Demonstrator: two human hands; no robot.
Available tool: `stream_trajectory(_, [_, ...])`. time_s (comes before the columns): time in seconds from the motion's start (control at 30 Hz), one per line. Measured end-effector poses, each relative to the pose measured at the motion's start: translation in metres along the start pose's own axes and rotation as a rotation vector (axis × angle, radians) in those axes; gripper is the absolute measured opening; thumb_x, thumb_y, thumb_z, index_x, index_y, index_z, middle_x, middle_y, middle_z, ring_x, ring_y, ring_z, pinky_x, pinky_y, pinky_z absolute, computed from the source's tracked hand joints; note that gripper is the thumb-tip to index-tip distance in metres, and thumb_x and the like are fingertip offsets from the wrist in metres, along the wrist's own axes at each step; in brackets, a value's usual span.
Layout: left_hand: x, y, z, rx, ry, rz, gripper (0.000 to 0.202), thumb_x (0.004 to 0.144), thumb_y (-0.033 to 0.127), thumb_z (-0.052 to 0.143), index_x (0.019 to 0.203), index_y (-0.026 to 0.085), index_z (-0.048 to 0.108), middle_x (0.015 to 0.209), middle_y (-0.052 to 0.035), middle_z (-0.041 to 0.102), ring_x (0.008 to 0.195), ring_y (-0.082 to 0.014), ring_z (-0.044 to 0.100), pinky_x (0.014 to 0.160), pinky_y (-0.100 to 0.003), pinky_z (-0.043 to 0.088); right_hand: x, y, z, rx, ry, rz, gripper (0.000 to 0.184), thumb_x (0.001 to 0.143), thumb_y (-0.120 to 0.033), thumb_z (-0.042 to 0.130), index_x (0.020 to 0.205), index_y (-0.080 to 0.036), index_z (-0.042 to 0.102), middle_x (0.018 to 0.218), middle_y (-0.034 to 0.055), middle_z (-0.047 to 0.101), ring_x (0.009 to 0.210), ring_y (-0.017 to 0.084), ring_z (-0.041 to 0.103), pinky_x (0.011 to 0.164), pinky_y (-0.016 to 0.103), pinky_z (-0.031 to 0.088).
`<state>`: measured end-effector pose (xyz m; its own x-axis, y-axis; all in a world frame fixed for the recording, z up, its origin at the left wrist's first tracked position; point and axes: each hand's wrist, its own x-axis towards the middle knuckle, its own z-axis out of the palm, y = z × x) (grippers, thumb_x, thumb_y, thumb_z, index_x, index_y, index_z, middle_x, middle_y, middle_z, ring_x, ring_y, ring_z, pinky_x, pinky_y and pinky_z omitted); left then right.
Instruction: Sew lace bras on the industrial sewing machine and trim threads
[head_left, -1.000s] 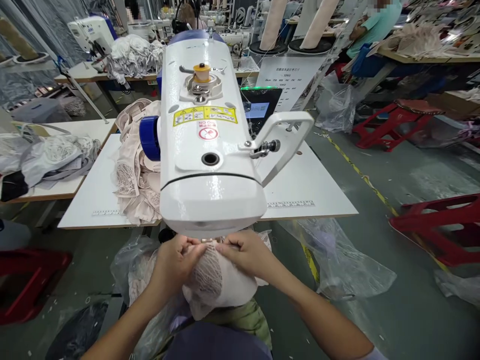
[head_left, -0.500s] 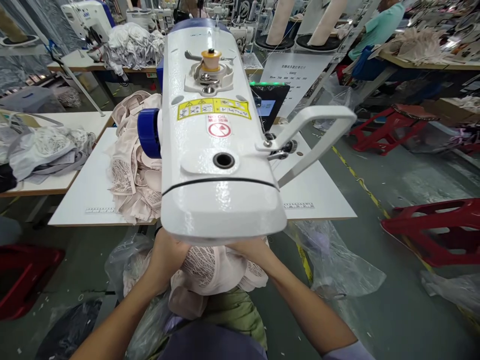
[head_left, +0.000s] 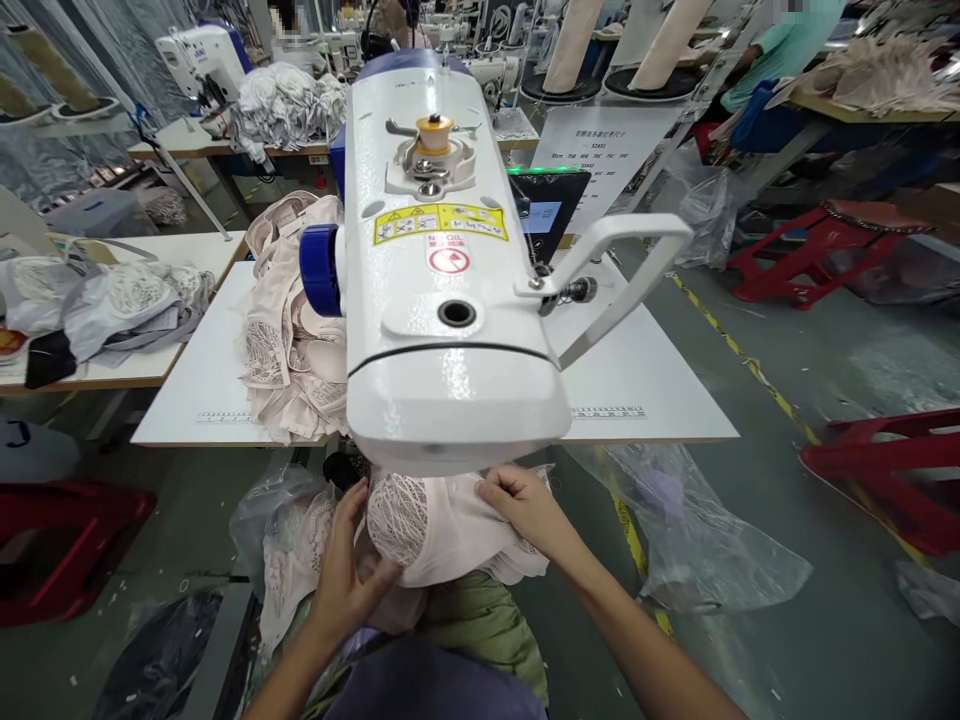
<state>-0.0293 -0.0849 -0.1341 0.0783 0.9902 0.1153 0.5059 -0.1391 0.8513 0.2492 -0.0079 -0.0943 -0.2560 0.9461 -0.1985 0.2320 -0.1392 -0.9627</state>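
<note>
A pale pink lace bra [head_left: 454,530] hangs below the front of the white sewing machine head [head_left: 454,400], its upper edge hidden behind the machine. My right hand [head_left: 529,510] is closed on the bra's upper right part, pinching the fabric between thumb and bent fingers. At the left lace cup, my left hand [head_left: 349,575] rests against the bra with its fingers stretched upward and its thumb spread apart. The needle area is out of sight behind the machine head.
A pile of pink bras [head_left: 292,340] lies left of the machine on the white table [head_left: 199,370]. A handle-like white thread lever guard [head_left: 637,250] juts out right. Plastic bags [head_left: 690,540] hang below the table edge. Red stools [head_left: 892,480] stand on the floor at right.
My left hand has moved down and opened its fingers along the cup. My right hand has come out from behind the machine head and shows pinching the bra. The view has shifted slightly.
</note>
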Motion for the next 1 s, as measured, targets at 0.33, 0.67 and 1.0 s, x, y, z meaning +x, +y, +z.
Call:
stream_trajectory(0.33, [-0.074,-0.064,0.033,0.043,0.095,-0.297,0.043,0.097,0.039,0.049,0.135,0.020,0.058,0.141,-0.0149,0.060,0.133,-0.0304,0.056,0.109,-0.050,0.049,-0.021,0.033,-0.010,0.044,0.053,0.051,0.057,0.085,-0.073,0.056,0.064,-0.021,0.047,0.061,-0.0030,0.040,0.057,0.013,0.038,0.053,0.025,0.030])
stream_trajectory(0.67, [-0.042,-0.056,-0.050,0.308,0.060,-0.147,0.045,0.090,0.021,0.045,0.128,0.023,0.068,0.133,-0.0096,0.069,0.127,-0.0303,0.062,0.102,-0.046,0.055,-0.035,0.023,-0.024,-0.103,0.034,0.024,0.049,0.091,-0.062,0.052,0.066,-0.021,0.051,0.063,-0.0015,0.046,0.059,0.015,0.044,0.057,0.027,0.033])
stream_trajectory(1.0, [0.012,-0.022,0.051,0.378,-0.094,0.331,0.058,0.086,0.000,0.047,0.136,0.027,0.061,0.150,-0.0103,0.053,0.144,-0.0299,0.042,0.116,-0.056,0.038,-0.099,0.084,-0.136,-0.830,0.200,0.397,0.045,0.089,-0.062,0.044,0.067,-0.023,0.052,0.063,0.0033,0.058,0.060,0.022,0.056,0.057,0.033,0.038])
